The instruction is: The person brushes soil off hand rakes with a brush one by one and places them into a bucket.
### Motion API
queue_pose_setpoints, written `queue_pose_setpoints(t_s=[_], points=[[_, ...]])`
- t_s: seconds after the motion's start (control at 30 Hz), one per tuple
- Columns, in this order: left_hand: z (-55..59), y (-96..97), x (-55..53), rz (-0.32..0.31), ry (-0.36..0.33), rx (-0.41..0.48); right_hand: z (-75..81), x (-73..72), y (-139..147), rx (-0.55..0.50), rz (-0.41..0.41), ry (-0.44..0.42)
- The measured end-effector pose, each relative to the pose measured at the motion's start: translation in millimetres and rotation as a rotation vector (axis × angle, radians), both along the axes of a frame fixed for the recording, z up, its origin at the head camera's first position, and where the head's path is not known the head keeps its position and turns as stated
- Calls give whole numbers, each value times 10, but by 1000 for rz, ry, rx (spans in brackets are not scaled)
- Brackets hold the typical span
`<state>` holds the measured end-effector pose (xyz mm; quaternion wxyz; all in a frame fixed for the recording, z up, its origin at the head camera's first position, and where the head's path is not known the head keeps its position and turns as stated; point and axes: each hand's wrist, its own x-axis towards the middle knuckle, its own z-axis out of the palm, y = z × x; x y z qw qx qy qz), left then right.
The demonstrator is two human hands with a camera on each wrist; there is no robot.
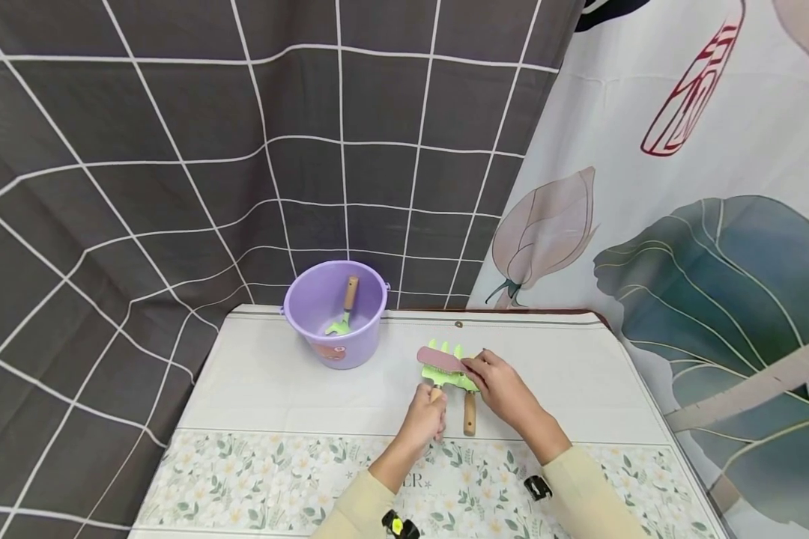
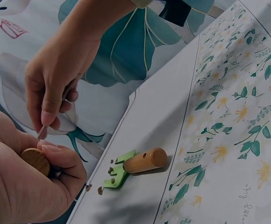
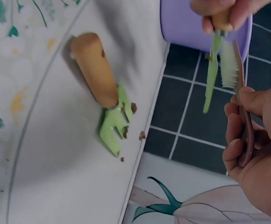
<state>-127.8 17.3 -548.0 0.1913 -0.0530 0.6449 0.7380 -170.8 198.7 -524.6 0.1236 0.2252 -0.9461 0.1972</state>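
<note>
In the head view my left hand (image 1: 422,417) grips the wooden handle of a small garden fork with a green pronged head (image 3: 212,77). My right hand (image 1: 507,388) holds a pink-backed brush (image 1: 438,359) across that head. The right wrist view shows its white bristles (image 3: 229,65) facing the green metal, right beside it. A second green garden fork (image 3: 96,72), wooden-handled, lies on the table beneath the hands. Brown crumbs of soil (image 3: 142,135) sit on and around its prongs.
A purple bucket (image 1: 367,348) stands at the back left of the table, with another green tool with a wooden handle (image 1: 351,293) leaning inside. The tablecloth (image 1: 243,404) is white with a floral band along the front. Curtains hang behind and to the right.
</note>
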Motion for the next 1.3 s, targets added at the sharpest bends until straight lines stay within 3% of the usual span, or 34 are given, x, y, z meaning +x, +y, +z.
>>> queue_pose_setpoints(t_s=[0.4, 0.7, 0.9, 1.3], points=[[-5, 15, -4, 6, 47, -110, -89, -52, -16, 67, -52, 83], [24, 23, 37, 7, 36, -141, -118, -223, 48, 43, -122, 75], [36, 6, 29, 3, 32, -117, -40, -305, 109, -10, -173, 28], [21, -80, -28, 31, 4, -111, -30, -138, 249, -114, -203, -52]])
